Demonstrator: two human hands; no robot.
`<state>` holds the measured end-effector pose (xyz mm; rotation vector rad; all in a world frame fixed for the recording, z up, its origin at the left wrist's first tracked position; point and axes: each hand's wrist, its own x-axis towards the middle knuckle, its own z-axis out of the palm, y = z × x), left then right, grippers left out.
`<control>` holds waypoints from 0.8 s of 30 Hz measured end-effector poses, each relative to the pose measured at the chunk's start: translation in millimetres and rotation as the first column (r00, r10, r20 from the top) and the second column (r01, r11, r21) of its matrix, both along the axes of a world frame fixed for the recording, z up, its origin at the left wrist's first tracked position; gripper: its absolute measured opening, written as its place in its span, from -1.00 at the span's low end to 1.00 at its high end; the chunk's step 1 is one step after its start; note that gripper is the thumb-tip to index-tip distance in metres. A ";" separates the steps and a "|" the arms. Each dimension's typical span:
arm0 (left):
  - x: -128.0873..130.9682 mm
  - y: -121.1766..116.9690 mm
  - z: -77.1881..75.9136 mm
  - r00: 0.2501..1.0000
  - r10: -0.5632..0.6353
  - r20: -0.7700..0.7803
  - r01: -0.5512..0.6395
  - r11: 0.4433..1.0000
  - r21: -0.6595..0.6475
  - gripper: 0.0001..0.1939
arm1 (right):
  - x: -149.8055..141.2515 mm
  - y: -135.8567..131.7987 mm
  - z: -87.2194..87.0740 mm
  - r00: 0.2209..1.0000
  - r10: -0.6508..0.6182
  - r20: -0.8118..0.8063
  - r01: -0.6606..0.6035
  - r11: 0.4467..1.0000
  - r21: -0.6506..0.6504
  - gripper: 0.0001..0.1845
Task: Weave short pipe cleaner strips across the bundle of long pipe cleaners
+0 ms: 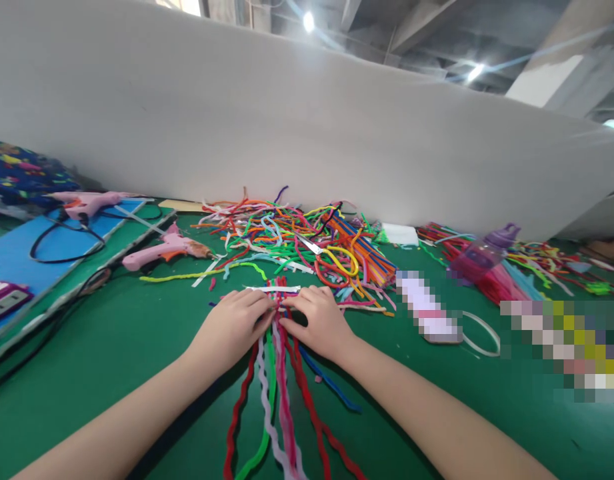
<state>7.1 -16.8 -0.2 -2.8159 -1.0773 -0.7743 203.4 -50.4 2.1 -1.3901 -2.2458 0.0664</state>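
A: Where do we have our hands?

B: Our left hand (237, 317) and right hand (321, 321) meet over the long fuzzy strands (285, 407) in red, lilac, green and pink, fingers curled and fingertips pinching the bunch near its far end. We can't tell which strand each fingertip presses.

A: And the strands themselves?

B: They fan toward us over the green counter (411, 420), below our fingers. A flat white strip (283, 289) lies crosswise just beyond our fingertips.

A: How do we handle this well?

B: We'd pinch lightly but firmly, close to where they gather, with even pressure from both sides, so none twists or slips out. The loose tails could tangle, so we'd want them spread apart. The blue fuzzy strand (329, 380) angles off beside our right wrist.

A: What's in our way?

B: The heaped multicoloured fuzzy stems (257, 223) crowd the far side, with yellow-and-orange-handled scissors (339, 260) among them; a stray stem could snag. The nearer pink glue gun (161, 250) lies left, its tip toward the heap. We can't tell whether it's hot, so we'd give it room.
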 end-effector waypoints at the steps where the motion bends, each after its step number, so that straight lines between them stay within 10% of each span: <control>1: 1.2 0.7 -0.1 1.000 0.005 -0.010 -0.005 1.000 -0.017 -0.74 | 0.3 0.3 0.1 1.000 0.007 -0.010 -0.007 1.000 -0.015 -0.66; 24: 5.7 4.8 7.1 0.993 0.073 0.088 -0.049 0.967 -0.251 -0.80 | 1.2 -0.2 2.2 0.994 0.015 -0.108 -0.027 0.993 -0.112 -0.77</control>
